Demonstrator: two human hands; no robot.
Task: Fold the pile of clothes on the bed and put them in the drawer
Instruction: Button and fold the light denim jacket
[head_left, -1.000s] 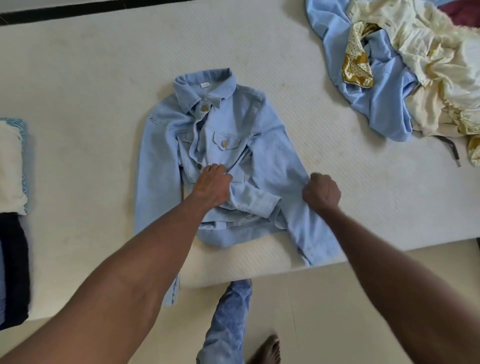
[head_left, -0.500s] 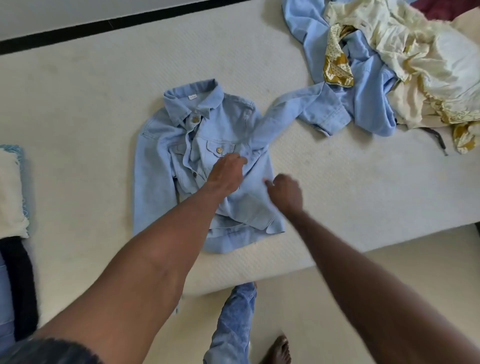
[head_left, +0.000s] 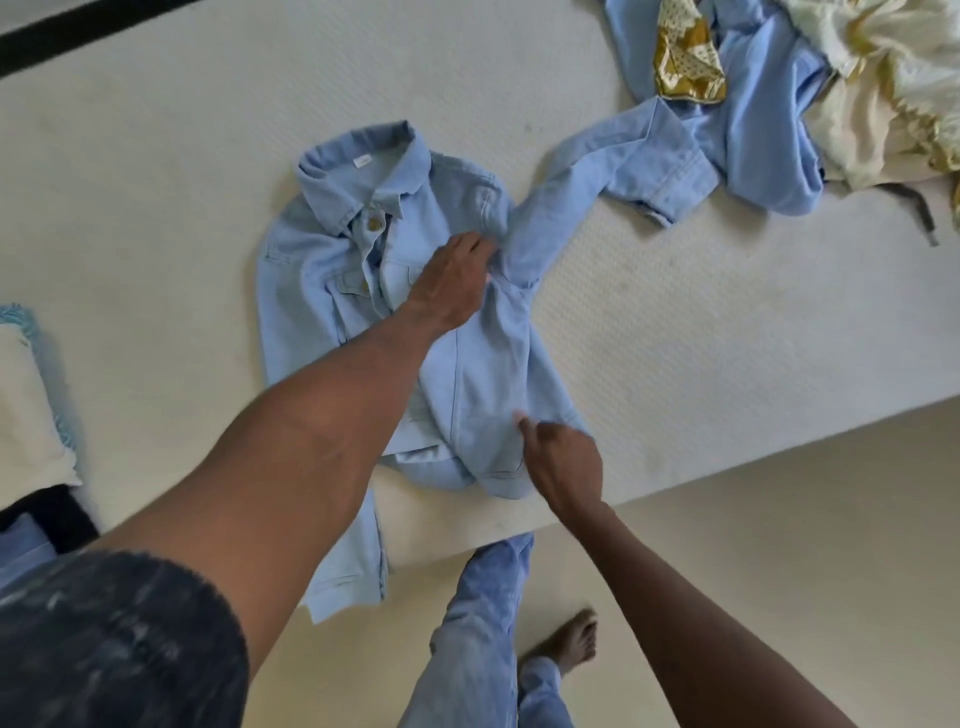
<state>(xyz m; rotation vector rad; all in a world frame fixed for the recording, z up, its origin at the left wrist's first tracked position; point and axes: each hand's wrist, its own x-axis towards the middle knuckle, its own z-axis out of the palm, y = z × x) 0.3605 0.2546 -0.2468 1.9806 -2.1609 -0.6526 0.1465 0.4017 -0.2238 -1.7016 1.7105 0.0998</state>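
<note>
Denim jacket (head_left: 415, 312) lies collar-up on bed (head_left: 156, 208) | sleeve (head_left: 613, 166) now flung out toward pile (head_left: 831, 93), side folded in | left hand (head_left: 452, 283) presses flat, fingers together | right hand (head_left: 566, 462) released, loosely curled | fold underway

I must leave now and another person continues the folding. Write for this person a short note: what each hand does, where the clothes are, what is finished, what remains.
Left hand: fingers straight, pressing flat on the chest of the light blue denim jacket.
Right hand: fingers curled, at the jacket's lower hem; whether it pinches the cloth is not clear.
Jacket: lies face up on the bed, near the front edge. One sleeve is flung out toward the unfolded pile; the other sleeve hangs over the bed edge.
Done: folded clothes stacked at the far left.
Left: fold both sleeves in, fold the jacket, fold the pile, put everything in the drawer.
</note>
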